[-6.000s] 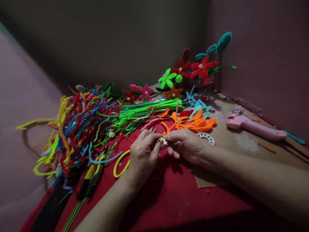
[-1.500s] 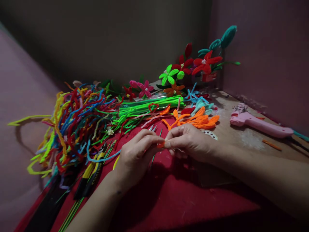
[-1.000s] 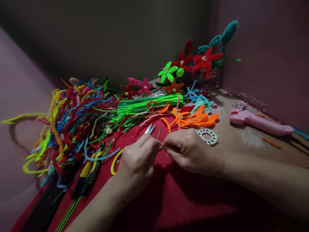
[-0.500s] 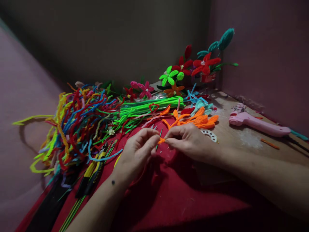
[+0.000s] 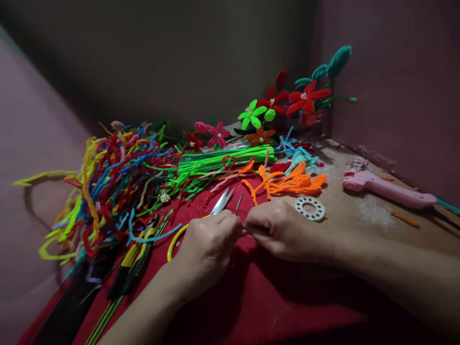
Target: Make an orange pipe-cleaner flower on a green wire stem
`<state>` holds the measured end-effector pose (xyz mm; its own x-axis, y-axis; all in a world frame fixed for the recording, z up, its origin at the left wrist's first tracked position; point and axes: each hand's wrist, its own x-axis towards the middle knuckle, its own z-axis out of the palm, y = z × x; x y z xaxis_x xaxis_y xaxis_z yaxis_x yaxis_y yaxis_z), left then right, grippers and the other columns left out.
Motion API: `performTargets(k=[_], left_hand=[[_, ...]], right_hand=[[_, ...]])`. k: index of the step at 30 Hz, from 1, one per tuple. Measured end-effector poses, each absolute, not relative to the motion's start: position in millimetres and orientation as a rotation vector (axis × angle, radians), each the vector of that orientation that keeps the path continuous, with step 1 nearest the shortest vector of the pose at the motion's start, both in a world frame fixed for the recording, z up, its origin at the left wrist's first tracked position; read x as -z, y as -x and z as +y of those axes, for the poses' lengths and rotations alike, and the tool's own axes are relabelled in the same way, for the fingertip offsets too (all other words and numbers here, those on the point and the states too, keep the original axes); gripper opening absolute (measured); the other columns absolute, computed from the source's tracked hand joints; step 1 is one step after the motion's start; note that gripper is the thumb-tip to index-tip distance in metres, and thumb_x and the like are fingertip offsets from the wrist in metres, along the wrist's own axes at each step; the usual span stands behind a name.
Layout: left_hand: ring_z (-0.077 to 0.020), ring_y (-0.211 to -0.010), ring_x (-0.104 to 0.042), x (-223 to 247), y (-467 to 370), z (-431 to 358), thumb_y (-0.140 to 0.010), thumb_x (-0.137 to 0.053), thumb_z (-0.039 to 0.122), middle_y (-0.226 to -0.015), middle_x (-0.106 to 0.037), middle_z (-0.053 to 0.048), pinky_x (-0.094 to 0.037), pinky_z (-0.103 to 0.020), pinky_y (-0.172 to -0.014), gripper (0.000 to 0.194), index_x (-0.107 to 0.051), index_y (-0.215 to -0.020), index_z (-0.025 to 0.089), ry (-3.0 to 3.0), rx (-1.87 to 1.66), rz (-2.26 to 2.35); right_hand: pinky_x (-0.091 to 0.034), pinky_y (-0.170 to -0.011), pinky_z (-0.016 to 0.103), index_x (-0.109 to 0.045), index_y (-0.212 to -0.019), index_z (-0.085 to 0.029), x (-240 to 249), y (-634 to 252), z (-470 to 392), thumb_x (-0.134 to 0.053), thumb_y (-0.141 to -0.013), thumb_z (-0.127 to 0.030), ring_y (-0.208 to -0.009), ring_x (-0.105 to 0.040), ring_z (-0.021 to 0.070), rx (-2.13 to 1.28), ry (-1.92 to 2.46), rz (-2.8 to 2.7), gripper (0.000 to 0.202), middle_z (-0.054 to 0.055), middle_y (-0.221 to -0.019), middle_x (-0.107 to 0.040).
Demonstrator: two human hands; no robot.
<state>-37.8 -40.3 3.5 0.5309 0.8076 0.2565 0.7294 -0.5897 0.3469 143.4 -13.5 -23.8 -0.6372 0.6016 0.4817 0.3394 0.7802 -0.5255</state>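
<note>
My left hand [image 5: 212, 244] and my right hand [image 5: 280, 229] meet fingertip to fingertip above the red cloth [image 5: 273, 306], both pinched closed. Between them the fingers now hide the small piece of orange pipe cleaner that showed there a moment ago. Scissors [image 5: 219, 203] with yellow handles lie behind my left hand, blades open and pointing away. Just beyond my right hand is a bunch of orange pipe-cleaner petals [image 5: 300, 182]. A white disc with holes [image 5: 309, 209] rests to the right of them. A short thin green stick [image 5: 239, 203] lies near the scissor tips.
A tangled heap of coloured pipe cleaners [image 5: 115, 187] fills the left side, with yellow-black pliers [image 5: 134, 258] in front. Green pipe cleaners [image 5: 223, 160] lie at the back, before finished flowers [image 5: 251, 114]. On the right is a pink glue gun [image 5: 390, 186] on the wooden board [image 5: 359, 235].
Both hands have come lower and nearer to me, with the fingers curled in, and the orange piece has gone from sight. The scissors and white disc show more fully.
</note>
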Motion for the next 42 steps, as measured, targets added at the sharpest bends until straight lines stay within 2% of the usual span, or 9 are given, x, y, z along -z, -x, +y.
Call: performTargets(k=[4,8,12,16,20,23,34,39,42], left_hand=[[-0.0051,-0.038,-0.032,-7.9,33.6,-35.5,-0.072,-0.058,0.026,-0.046,-0.041,0.004,-0.023,-0.017,-0.035,0.02,-0.052,-0.056,0.015,-1.483,-0.538,1.279],[-0.0019,-0.029,-0.021,-1.5,36.5,-28.2,-0.065,-0.06,0.021,-0.044,-0.043,0.004,-0.017,-0.015,-0.025,0.013,-0.053,-0.058,0.013,-0.884,-0.511,0.987],[-0.0016,-0.031,-0.026,0.8,40.1,-25.9,-0.071,-0.058,0.019,-0.048,-0.044,0.004,-0.026,-0.013,-0.027,0.011,-0.056,-0.063,0.012,-0.845,-0.564,0.94],[-0.0024,-0.036,-0.032,0.6,39.4,-26.1,-0.072,-0.061,0.021,-0.053,-0.046,0.003,-0.031,-0.014,-0.031,0.013,-0.055,-0.065,0.012,-0.912,-0.638,0.974],[-0.0029,-0.037,-0.035,3.1,35.3,-26.7,-0.072,-0.062,0.025,-0.052,-0.046,0.004,-0.031,-0.014,-0.031,0.015,-0.056,-0.067,0.013,-1.012,-0.712,1.054],[-0.004,-0.036,-0.038,4.1,31.8,-28.6,-0.074,-0.062,0.028,-0.048,-0.046,0.004,-0.032,-0.014,-0.032,0.017,-0.056,-0.066,0.013,-1.098,-0.733,1.115],[-0.0045,-0.035,-0.041,3.9,30.4,-32.4,-0.072,-0.063,0.03,-0.048,-0.051,0.003,-0.033,-0.014,-0.033,0.019,-0.056,-0.066,0.013,-1.076,-0.69,1.153],[-0.0049,-0.037,-0.041,6.5,31.4,-31.5,-0.073,-0.063,0.029,-0.05,-0.052,0.002,-0.035,-0.014,-0.032,0.018,-0.055,-0.068,0.013,-1.046,-0.69,1.11],[-0.0037,-0.035,-0.037,5.4,32.5,-29.0,-0.072,-0.062,0.024,-0.051,-0.049,0.003,-0.03,-0.013,-0.027,0.015,-0.054,-0.066,0.013,-0.952,-0.676,1.104]], right_hand=[[-0.026,-0.049,0.028,-0.058,-0.065,-0.013,25.3,-144.4,-20.3,-0.042,-0.078,-0.008,-0.053,-0.04,0.0124,0.094,0.499,-2.376,0.021,0.004,-0.059,-0.053],[-0.028,-0.05,0.029,-0.06,-0.07,-0.012,23.1,-146.1,-18.6,-0.038,-0.084,-0.009,-0.056,-0.041,0.0142,0.234,0.406,-2.379,0.026,0.005,-0.062,-0.054],[-0.034,-0.052,0.026,-0.06,-0.072,-0.011,26.5,-144.6,-11.5,-0.042,-0.082,-0.009,-0.059,-0.046,0.0132,-0.015,0.488,-2.285,0.021,0.005,-0.064,-0.057],[-0.039,-0.057,0.022,-0.062,-0.076,-0.013,26.9,-142.1,-6.3,-0.047,-0.081,-0.012,-0.061,-0.052,0.0107,-0.572,0.672,-2.16,0.016,0.003,-0.068,-0.06],[-0.037,-0.049,0.019,-0.064,-0.079,-0.013,20.6,-141.9,-2.4,-0.051,-0.076,-0.016,-0.054,-0.049,0.0082,-1.223,0.918,-1.931,0.013,0.0,-0.064,-0.059],[-0.032,-0.043,0.019,-0.063,-0.078,-0.013,17.5,-142.9,0.1,-0.054,-0.073,-0.018,-0.046,-0.043,0.0067,-1.45,0.978,-1.778,0.012,-0.002,-0.058,-0.054],[-0.03,-0.044,0.018,-0.064,-0.071,-0.013,19.0,-142.4,-2.1,-0.059,-0.07,-0.017,-0.047,-0.041,0.0054,-1.351,0.892,-1.808,0.006,-0.004,-0.054,-0.052],[-0.037,-0.051,0.018,-0.065,-0.073,-0.014,20.2,-144.6,-1.4,-0.054,-0.074,-0.012,-0.054,-0.049,0.0077,-1.141,0.848,-1.986,0.011,-0.001,-0.061,-0.059],[-0.041,-0.059,0.021,-0.063,-0.076,-0.013,23.1,-144.0,-4.3,-0.05,-0.078,-0.009,-0.062,-0.055,0.0102,-0.8,0.743,-2.111,0.014,0.003,-0.069,-0.063]])
